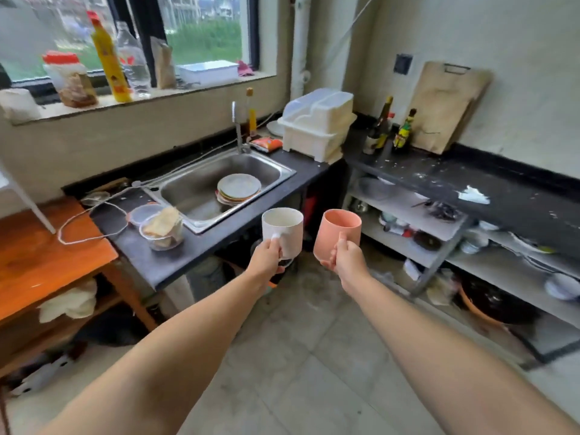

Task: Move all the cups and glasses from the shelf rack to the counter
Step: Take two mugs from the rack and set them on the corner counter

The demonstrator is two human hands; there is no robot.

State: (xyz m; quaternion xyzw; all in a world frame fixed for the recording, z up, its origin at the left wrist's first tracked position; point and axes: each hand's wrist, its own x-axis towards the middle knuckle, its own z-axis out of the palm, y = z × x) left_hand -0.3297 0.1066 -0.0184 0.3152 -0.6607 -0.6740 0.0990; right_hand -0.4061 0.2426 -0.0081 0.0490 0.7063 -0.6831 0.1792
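My left hand (266, 257) grips a white mug (284, 229) by its handle, upright and in the air in front of the sink counter's edge. Beside it, my right hand (343, 257) holds a pink cup (339, 235) by its handle, also upright and empty. Both cups hang over the floor, between the dark sink counter (188, 246) on the left and the black counter (508, 196) on the right. Under the black counter, a white shelf rack (417, 249) carries bowls, dishes and small items; I cannot tell whether any of them are cups.
A steel sink (194, 189) holds stacked plates (238, 188). Plastic containers (158, 224) and a cable lie on the sink counter. A white dish drainer (317, 124), bottles (383, 127) and a cutting board (445, 105) stand at the back. An orange wooden table (47, 252) is at the left.
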